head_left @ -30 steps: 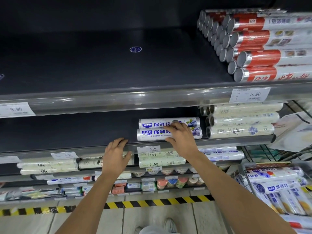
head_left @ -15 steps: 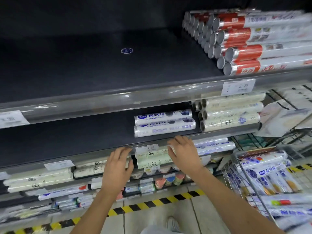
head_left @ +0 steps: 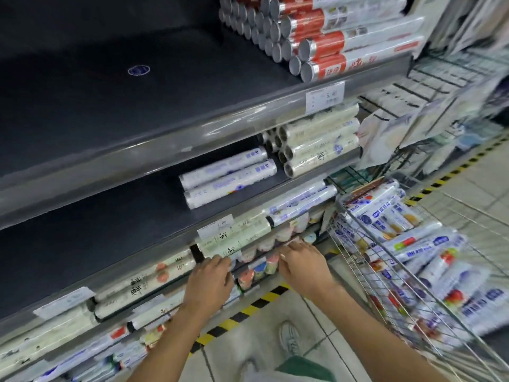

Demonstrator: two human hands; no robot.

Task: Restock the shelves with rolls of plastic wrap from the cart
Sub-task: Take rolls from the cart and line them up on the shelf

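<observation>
Two white-and-blue rolls of plastic wrap (head_left: pixel 228 179) lie stacked on the dark middle shelf (head_left: pixel 110 227), left of a pile of pale rolls (head_left: pixel 316 150). The wire cart (head_left: pixel 355 260) at the right holds several more white-and-blue rolls (head_left: pixel 391 216). My left hand (head_left: pixel 209 282) hangs in front of the lower shelves with fingers loosely curved and holds nothing. My right hand (head_left: pixel 303 263) is beside it, nearer the cart, fingers loosely extended and also without a roll.
Red-and-silver rolls (head_left: pixel 311 31) fill the right of the top shelf (head_left: pixel 137 106). Lower shelves hold pale rolls (head_left: pixel 231 241) and small cups (head_left: pixel 259 271). Hanging packets (head_left: pixel 413 111) fill a rack at the right. Yellow-black tape (head_left: pixel 248 310) marks the floor by my shoe (head_left: pixel 289 337).
Both hands have dropped from the middle shelf edge to the lower shelves, leaving the two rolls behind. The view has swung right and down, bringing more of the cart in.
</observation>
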